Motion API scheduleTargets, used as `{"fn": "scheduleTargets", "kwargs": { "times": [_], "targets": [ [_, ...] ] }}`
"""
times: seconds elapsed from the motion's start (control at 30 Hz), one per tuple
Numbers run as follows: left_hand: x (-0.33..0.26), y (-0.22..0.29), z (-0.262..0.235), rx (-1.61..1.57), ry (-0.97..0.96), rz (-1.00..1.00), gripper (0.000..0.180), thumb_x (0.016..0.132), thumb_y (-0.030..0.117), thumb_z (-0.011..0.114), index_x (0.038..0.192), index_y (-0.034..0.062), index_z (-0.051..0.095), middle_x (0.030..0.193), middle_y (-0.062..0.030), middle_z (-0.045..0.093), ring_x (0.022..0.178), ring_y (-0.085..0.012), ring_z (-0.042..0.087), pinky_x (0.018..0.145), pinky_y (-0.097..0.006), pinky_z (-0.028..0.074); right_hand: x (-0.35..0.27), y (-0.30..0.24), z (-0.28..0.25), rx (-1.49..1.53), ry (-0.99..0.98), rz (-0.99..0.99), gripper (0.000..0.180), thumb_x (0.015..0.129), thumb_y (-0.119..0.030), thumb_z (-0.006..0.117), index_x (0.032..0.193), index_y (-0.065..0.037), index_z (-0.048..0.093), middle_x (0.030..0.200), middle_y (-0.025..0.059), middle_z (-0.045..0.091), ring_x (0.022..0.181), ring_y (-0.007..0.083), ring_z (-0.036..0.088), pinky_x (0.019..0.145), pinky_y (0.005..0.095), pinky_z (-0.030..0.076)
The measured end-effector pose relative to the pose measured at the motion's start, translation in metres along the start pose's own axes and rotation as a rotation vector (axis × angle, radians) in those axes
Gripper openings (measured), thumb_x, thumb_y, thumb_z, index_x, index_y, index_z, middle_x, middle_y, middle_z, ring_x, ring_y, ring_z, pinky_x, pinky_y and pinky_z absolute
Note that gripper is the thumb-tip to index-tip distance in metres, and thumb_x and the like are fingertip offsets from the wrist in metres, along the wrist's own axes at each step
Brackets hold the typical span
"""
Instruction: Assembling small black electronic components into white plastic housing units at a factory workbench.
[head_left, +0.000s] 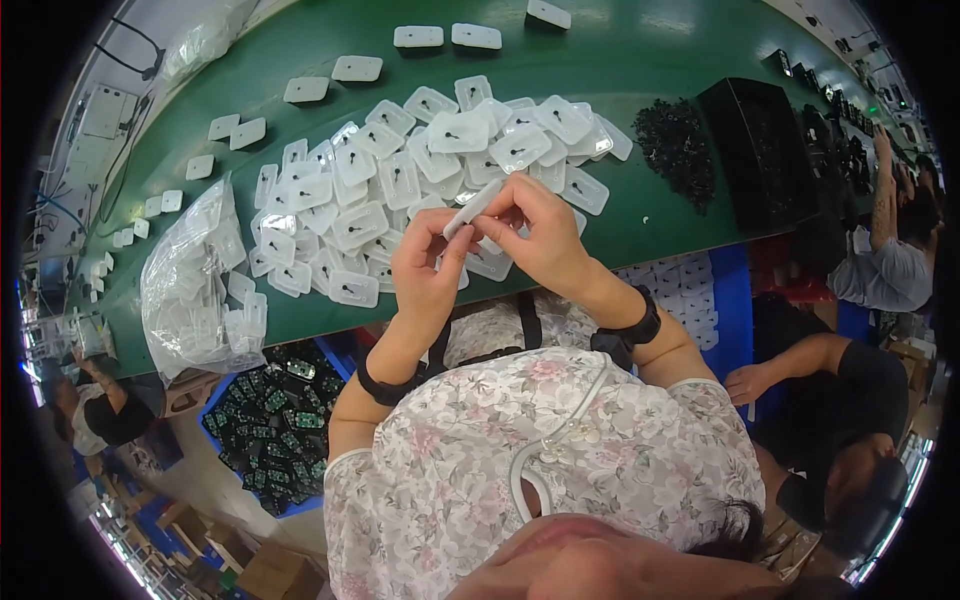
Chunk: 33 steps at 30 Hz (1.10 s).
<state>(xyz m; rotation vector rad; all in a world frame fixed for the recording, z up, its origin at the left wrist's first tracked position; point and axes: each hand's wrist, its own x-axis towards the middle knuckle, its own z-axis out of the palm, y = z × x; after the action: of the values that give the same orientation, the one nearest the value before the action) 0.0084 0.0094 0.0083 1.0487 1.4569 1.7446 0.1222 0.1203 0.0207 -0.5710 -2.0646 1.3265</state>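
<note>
White cover (474,207), one, held above the bench (640,60); probably light, stiff, slippery; best taken by its rim. Left hand (426,262), right hand (540,232): each grip pinched on it. Far: cover pile (398,180). Right: black-parts heap (675,150). Left: clear bag (185,290).

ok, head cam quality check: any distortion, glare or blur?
Head view: the green table's left edge bows and the corners are black; head view: the clear plastic bag carries white glare; head view: the left hand and right hand look fairly sharp, but fine detail on their white piece is too small to tell.
</note>
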Motion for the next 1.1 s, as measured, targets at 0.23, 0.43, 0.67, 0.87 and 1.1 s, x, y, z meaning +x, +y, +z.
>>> {"fn": "scheduleTargets", "kwargs": {
  "times": [0.23,0.43,0.67,0.87,1.1],
  "targets": [
    [-0.002,0.006,-0.004,-0.132,0.021,-0.13,0.009,0.087,0.0,0.053,0.095,-0.0035,0.053,0.089,-0.0067,0.057,0.075,-0.0121,0.06,0.065,-0.023,0.048,0.006,-0.003,-0.011,-0.008,0.117,-0.066,0.025,0.072,-0.008,0.071,0.091,-0.005,0.054,0.08,-0.001,0.048,0.064,0.0077,0.041,0.057,0.0197,0.036],
    [-0.01,0.008,-0.008,0.08,-0.042,-0.193,0.009,0.087,0.001,0.054,0.095,-0.0028,0.054,0.083,-0.0053,0.059,0.073,-0.0112,0.06,0.066,-0.022,0.048,0.002,-0.001,-0.011,-0.039,-0.186,0.14,0.022,0.072,-0.007,0.071,0.087,-0.005,0.055,0.075,-0.0019,0.051,0.063,0.0048,0.042,0.054,0.0187,0.034],
    [-0.022,0.017,-0.023,0.09,-0.073,-0.131,0.019,0.086,-0.002,0.05,0.105,-0.0021,0.056,0.078,-0.0065,0.059,0.069,-0.012,0.062,0.063,-0.023,0.049,0.001,-0.001,-0.007,0.195,-0.297,0.268,0.017,0.074,-0.006,0.069,0.08,-0.004,0.054,0.069,-0.0031,0.051,0.061,0.003,0.045,0.054,0.0179,0.037],
    [-0.017,0.024,-0.083,-0.021,0.368,-0.138,0.016,0.089,0.001,0.049,0.103,-0.0044,0.054,0.078,-0.0106,0.062,0.062,-0.0133,0.061,0.058,-0.024,0.049,0.005,0.002,-0.005,0.294,-0.336,0.173,0.031,0.08,-0.005,0.064,0.108,-0.003,0.051,0.083,0.0,0.056,0.068,0.0046,0.049,0.057,0.0171,0.039],
    [0.006,0.005,-0.203,0.383,0.683,-0.105,0.02,0.085,0.006,0.055,0.101,-0.0062,0.057,0.068,-0.0088,0.062,0.054,-0.0103,0.058,0.047,-0.021,0.044,0.011,0.018,-0.032,0.241,-0.003,0.241,0.012,0.088,-0.009,0.056,0.097,-0.002,0.057,0.079,0.0005,0.056,0.063,0.0034,0.045,0.055,0.0163,0.035]
  ]
}}
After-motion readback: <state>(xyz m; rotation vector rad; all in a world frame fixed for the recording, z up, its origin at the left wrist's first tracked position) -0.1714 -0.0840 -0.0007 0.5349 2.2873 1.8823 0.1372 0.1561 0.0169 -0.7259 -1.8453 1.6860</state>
